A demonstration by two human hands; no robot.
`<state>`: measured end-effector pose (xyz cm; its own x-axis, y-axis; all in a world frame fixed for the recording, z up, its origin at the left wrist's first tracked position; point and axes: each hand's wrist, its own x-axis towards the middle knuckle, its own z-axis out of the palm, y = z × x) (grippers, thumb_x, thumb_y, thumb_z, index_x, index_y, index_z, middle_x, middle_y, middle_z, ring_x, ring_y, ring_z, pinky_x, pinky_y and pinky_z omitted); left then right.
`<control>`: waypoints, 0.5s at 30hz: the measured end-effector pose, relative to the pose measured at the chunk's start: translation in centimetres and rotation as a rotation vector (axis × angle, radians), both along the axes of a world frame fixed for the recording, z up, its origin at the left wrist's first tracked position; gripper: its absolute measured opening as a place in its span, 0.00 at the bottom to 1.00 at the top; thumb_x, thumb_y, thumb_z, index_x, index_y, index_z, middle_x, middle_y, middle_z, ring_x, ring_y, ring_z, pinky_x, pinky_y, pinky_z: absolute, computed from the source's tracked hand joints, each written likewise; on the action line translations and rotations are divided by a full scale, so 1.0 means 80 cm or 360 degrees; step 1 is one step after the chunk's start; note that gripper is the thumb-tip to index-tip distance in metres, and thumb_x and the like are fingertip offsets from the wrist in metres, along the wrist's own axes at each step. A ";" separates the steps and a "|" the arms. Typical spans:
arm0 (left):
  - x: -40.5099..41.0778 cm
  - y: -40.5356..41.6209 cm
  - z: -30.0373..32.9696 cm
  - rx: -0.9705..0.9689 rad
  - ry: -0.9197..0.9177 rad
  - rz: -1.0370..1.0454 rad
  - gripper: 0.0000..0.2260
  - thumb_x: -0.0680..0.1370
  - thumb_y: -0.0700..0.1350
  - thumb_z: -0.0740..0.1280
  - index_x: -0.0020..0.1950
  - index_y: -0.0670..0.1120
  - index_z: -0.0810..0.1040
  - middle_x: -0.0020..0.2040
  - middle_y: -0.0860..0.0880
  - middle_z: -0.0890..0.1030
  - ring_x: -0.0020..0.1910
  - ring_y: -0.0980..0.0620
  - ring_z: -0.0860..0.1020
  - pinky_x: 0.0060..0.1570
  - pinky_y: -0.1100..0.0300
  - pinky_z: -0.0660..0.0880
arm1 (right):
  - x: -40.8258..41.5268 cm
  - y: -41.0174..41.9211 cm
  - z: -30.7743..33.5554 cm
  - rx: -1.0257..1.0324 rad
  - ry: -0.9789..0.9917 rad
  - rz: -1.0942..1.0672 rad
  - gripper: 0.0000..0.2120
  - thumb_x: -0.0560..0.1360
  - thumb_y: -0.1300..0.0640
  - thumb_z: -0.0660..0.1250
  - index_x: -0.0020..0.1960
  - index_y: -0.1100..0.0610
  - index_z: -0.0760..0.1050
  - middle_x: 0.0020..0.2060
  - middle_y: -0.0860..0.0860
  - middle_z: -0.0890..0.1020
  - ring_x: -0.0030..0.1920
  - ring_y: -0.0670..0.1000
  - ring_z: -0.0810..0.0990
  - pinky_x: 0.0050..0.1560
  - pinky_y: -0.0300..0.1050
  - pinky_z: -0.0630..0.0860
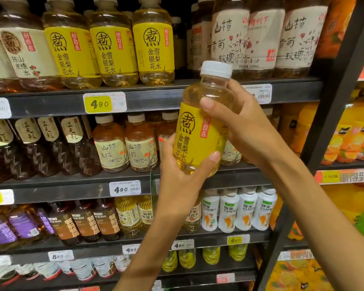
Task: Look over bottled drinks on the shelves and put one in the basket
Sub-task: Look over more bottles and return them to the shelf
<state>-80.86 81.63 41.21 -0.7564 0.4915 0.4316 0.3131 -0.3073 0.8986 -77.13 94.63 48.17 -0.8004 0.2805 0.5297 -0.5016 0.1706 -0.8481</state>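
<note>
I saw the yellow-labelled bottle (200,131) held up in front of the shelves (156,97), tilted a little with its white cap (216,69) leaning to the right. My left hand (177,177) cupped the bottle from below, fingers curled round its base and the thumb lying across the lower edge of the label. My right hand (242,122) gripped the bottle's clear shoulder from the right, the thumb pressed on the front just below the cap. Behind the bottle, up and to the left, three matching yellow-labelled bottles (114,53) stood in a row on the top shelf, and a yellow price tag (104,102) reading 4.90 sat on the shelf edge left of the bottle's neck. White bottles (237,208) stood on a lower shelf beneath the bottle, between my two forearms. I could see no basket.
</note>
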 end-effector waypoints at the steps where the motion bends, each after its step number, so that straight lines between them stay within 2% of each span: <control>1: -0.001 0.000 -0.002 -0.0003 -0.0021 -0.0036 0.33 0.66 0.57 0.72 0.68 0.49 0.69 0.57 0.52 0.81 0.52 0.61 0.80 0.46 0.72 0.75 | -0.001 0.000 0.001 0.0001 0.0019 -0.0033 0.25 0.68 0.55 0.72 0.63 0.57 0.72 0.50 0.50 0.84 0.52 0.49 0.83 0.50 0.44 0.78; 3: -0.006 -0.004 -0.007 0.0044 -0.0123 -0.0176 0.33 0.67 0.56 0.75 0.69 0.50 0.69 0.57 0.53 0.82 0.56 0.59 0.80 0.49 0.70 0.76 | 0.001 0.003 0.002 -0.0024 0.0051 -0.0026 0.21 0.69 0.56 0.70 0.61 0.57 0.73 0.48 0.49 0.84 0.50 0.49 0.83 0.48 0.43 0.78; 6: -0.013 -0.011 -0.006 0.0048 -0.0238 -0.0387 0.42 0.60 0.59 0.79 0.70 0.47 0.69 0.61 0.50 0.81 0.60 0.53 0.79 0.56 0.62 0.76 | 0.008 0.010 0.006 -0.0091 0.0057 0.0123 0.17 0.70 0.58 0.67 0.59 0.55 0.73 0.45 0.48 0.84 0.47 0.48 0.83 0.45 0.42 0.78; 7: -0.013 -0.011 -0.005 0.0026 -0.0251 -0.0482 0.42 0.59 0.60 0.79 0.69 0.47 0.69 0.60 0.50 0.82 0.60 0.52 0.79 0.56 0.62 0.76 | 0.010 0.011 0.007 -0.0096 0.0063 0.0167 0.17 0.70 0.59 0.68 0.58 0.55 0.73 0.45 0.48 0.84 0.46 0.47 0.83 0.45 0.41 0.78; 10: -0.006 -0.012 0.000 0.0020 -0.0293 -0.0662 0.33 0.62 0.59 0.78 0.62 0.47 0.74 0.55 0.52 0.84 0.56 0.54 0.81 0.51 0.65 0.77 | 0.016 0.010 0.011 -0.0096 0.0090 0.0229 0.22 0.67 0.55 0.69 0.60 0.57 0.72 0.46 0.49 0.83 0.48 0.48 0.82 0.46 0.42 0.78; 13: 0.002 -0.008 0.003 0.0089 -0.0294 -0.0586 0.26 0.67 0.52 0.77 0.62 0.48 0.74 0.55 0.51 0.84 0.56 0.54 0.82 0.50 0.66 0.77 | 0.017 0.007 0.010 -0.0109 0.0108 0.0135 0.22 0.70 0.56 0.67 0.63 0.59 0.70 0.52 0.52 0.82 0.52 0.50 0.82 0.51 0.44 0.79; 15: 0.009 -0.003 0.002 0.0134 -0.0324 -0.0522 0.25 0.67 0.51 0.76 0.62 0.49 0.74 0.55 0.51 0.84 0.56 0.54 0.82 0.50 0.66 0.77 | 0.016 0.004 0.006 -0.0126 0.0110 0.0034 0.23 0.72 0.55 0.65 0.65 0.59 0.70 0.55 0.53 0.81 0.54 0.51 0.82 0.53 0.46 0.79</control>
